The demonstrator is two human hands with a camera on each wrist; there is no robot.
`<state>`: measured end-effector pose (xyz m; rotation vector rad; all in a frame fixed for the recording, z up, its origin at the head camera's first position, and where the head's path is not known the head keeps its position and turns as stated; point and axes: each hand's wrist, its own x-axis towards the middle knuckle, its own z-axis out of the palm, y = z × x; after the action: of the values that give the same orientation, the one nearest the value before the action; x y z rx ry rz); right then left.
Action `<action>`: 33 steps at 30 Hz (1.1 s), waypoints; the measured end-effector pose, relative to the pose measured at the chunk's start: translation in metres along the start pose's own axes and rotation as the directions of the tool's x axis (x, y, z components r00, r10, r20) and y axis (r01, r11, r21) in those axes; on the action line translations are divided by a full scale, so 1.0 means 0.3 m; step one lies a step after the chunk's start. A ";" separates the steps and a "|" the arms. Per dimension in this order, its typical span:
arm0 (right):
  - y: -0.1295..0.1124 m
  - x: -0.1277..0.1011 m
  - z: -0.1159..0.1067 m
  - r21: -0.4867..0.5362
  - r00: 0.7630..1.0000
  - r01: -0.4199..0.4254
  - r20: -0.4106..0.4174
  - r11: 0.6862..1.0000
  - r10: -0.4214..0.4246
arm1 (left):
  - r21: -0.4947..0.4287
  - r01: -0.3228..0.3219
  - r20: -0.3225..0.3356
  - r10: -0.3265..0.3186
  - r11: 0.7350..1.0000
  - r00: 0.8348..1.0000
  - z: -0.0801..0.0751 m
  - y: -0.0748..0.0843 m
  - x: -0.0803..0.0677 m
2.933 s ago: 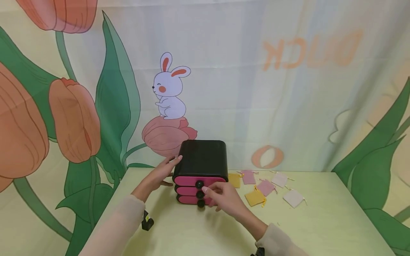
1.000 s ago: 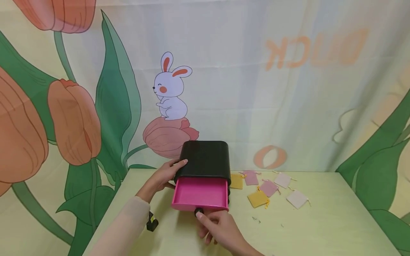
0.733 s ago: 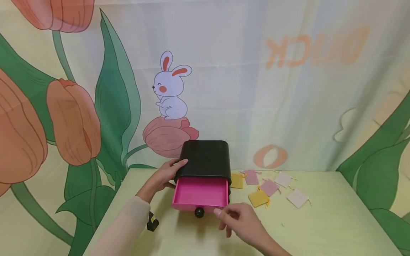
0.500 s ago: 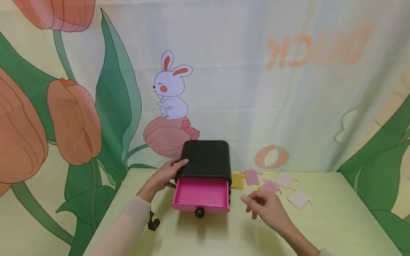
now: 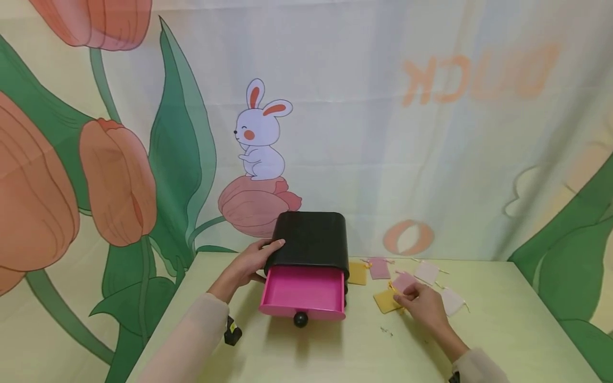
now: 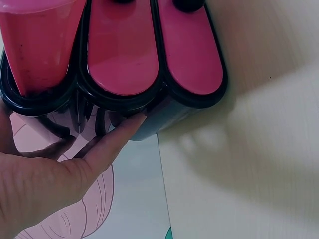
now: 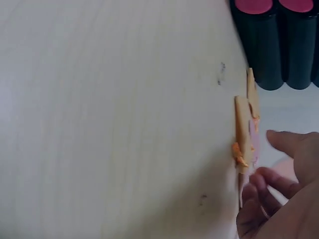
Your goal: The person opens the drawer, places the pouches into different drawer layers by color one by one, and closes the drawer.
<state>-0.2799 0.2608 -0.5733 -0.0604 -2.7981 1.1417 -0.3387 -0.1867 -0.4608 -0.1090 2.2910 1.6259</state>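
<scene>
A black drawer unit [image 5: 311,238] stands on the table with its pink top drawer [image 5: 304,288] pulled out, nothing inside it. My left hand [image 5: 246,263] rests against the unit's left side, one digit reaching onto the top; the left wrist view shows straight fingers [image 6: 117,140] touching the side wall. Over on the right, my right hand [image 5: 427,307] is at the front yellow drawstring pouch [image 5: 384,301], near its cord end. In the right wrist view a gap shows between thumb and fingers, beside that pouch [image 7: 242,119].
Behind the right hand lie pink pouches [image 5: 380,268], white pouches [image 5: 426,272] and another yellow pouch [image 5: 357,273]. Small dark marks [image 5: 386,331] show on the table. A printed curtain [image 5: 335,133] hangs along the table's back edge.
The top drawer has been pulled out by its knob. My right hand then let go of the knob and moved right to the yellow pouch. The left hand stays at the unit.
</scene>
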 end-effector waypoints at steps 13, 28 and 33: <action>0.037 -0.015 0.063 -0.015 0.998 -0.039 -0.050 0.999 0.038 | -0.003 0.003 0.002 -0.003 1.000 1.000 0.005 -0.008 0.002; -0.329 0.004 -0.114 0.203 0.971 0.228 -0.124 0.952 -0.206 | -0.007 -0.002 0.015 0.002 1.000 1.000 -0.002 -0.012 0.016; -0.460 -0.021 -0.144 0.273 0.957 0.289 -0.109 0.918 -0.270 | -0.003 0.006 0.020 -0.006 1.000 1.000 0.000 -0.002 0.013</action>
<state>-0.2671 0.1917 -0.4469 0.3111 -2.4483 1.4196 -0.3422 -0.1864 -0.4625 -0.0991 2.2712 1.6206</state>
